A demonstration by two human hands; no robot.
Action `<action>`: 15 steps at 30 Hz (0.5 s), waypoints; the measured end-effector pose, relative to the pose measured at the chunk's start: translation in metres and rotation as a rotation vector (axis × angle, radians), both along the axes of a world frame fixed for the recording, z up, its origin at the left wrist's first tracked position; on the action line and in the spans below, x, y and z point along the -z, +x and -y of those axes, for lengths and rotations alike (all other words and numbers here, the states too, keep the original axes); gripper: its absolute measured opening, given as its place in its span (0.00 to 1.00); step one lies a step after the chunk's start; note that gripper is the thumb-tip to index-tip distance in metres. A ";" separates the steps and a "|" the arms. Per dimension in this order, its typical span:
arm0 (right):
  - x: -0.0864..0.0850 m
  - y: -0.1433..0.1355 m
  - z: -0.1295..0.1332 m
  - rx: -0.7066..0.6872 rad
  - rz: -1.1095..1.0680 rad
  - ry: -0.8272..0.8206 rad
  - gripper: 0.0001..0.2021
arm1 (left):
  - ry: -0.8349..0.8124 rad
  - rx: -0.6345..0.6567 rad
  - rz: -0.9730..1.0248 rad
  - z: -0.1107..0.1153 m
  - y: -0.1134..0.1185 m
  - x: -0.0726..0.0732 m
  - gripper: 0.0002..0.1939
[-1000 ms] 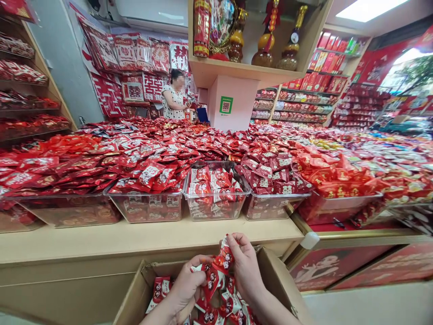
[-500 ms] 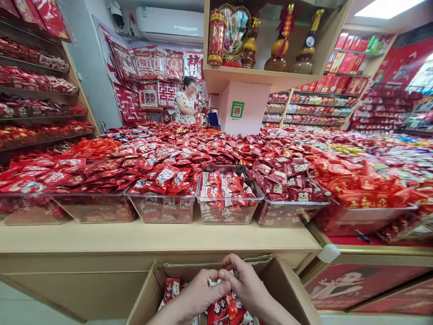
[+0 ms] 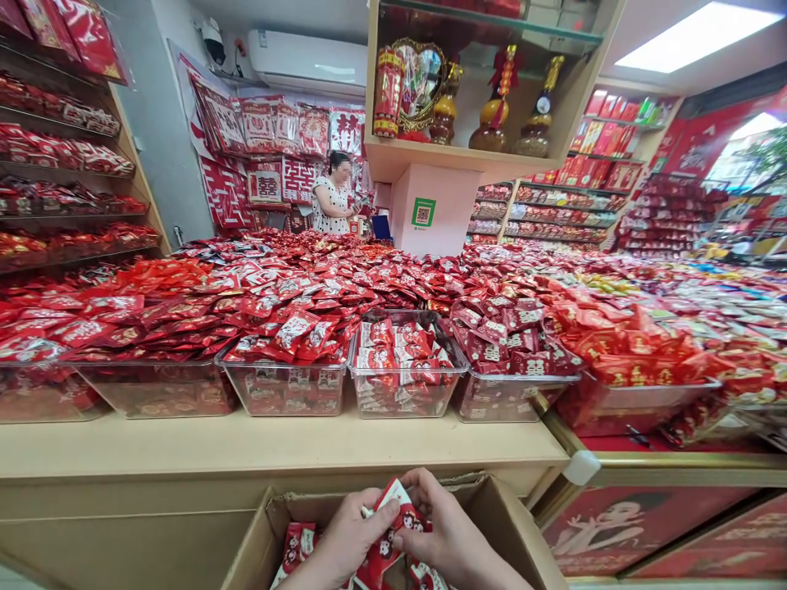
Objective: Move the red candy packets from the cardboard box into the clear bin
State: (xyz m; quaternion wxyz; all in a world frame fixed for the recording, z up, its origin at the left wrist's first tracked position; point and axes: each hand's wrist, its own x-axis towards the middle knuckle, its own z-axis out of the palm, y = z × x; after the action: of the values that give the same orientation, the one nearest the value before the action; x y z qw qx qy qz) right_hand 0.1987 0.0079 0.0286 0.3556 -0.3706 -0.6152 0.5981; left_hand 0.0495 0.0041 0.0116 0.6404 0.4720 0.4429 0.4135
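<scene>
Over an open cardboard box at the bottom of the view, both hands are together on red-and-white candy packets printed with small cartoon figures. My left hand pinches them from the left, its thumb lying across the front. From the right, my right hand grips the same bunch with bent fingers and thumb. How many packets are held is hard to make out. More packets of the same look lie inside the box, partly hidden under my wrists.
Behind the box, a wooden counter carries a row of clear plastic bins. The middle bin holds similar red-and-white packets, below its rim. Heaped red packets spread behind. A person stands at the back. A display cabinet rises at centre.
The packets have come up into fuller view between my hands, and my right fingers have shifted around them. The camera view has tilted slightly up and turned a little right.
</scene>
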 end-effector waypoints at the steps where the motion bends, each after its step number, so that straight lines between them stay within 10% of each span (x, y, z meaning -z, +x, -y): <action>1: 0.000 0.000 -0.001 -0.005 -0.020 -0.026 0.16 | -0.011 0.010 0.025 0.000 0.001 -0.002 0.19; 9: -0.015 0.015 -0.007 0.130 -0.034 0.030 0.13 | -0.042 -0.004 0.199 0.004 0.002 -0.007 0.15; 15: -0.105 0.027 -0.065 0.414 0.219 0.513 0.12 | 0.054 -0.052 0.025 0.004 0.001 -0.006 0.13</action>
State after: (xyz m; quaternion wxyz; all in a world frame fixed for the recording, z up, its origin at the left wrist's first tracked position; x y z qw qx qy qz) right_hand 0.2256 0.0729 0.1334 0.4828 -0.4480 -0.6918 0.2961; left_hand 0.0503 0.0003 0.0177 0.6217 0.4723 0.4358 0.4477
